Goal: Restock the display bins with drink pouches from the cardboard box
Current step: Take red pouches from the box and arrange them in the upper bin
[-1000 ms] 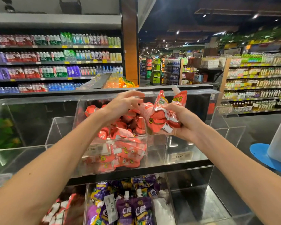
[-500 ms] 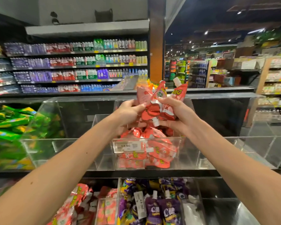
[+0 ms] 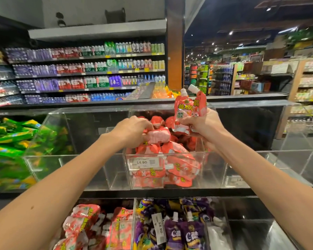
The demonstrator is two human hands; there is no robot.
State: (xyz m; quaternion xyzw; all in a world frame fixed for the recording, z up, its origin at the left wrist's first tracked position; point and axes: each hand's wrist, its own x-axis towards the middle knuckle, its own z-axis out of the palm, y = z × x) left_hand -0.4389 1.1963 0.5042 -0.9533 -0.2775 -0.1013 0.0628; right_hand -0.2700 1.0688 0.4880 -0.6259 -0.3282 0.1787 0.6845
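A clear acrylic display bin (image 3: 197, 156) at the middle of the upper tier is heaped with red drink pouches (image 3: 177, 166). My left hand (image 3: 132, 130) reaches over the heap and grips one pale pink-red pouch (image 3: 158, 136) lying sideways on top. My right hand (image 3: 204, 123) holds two red spouted pouches (image 3: 186, 112) upright above the bin's right side, white caps pointing up. The cardboard box is out of sight.
An empty clear bin (image 3: 79, 168) stands left of the red one, and beyond it a bin of green packs (image 3: 11, 141). More clear bins (image 3: 278, 168) lie to the right. Below are pink pouches (image 3: 98, 226) and purple pouches (image 3: 179, 230). Drink shelves (image 3: 90, 73) fill the background.
My left hand has parted from the right and dropped onto the heap with one pouch. My right hand has kept its pouches and shifted right. The view has also moved left.
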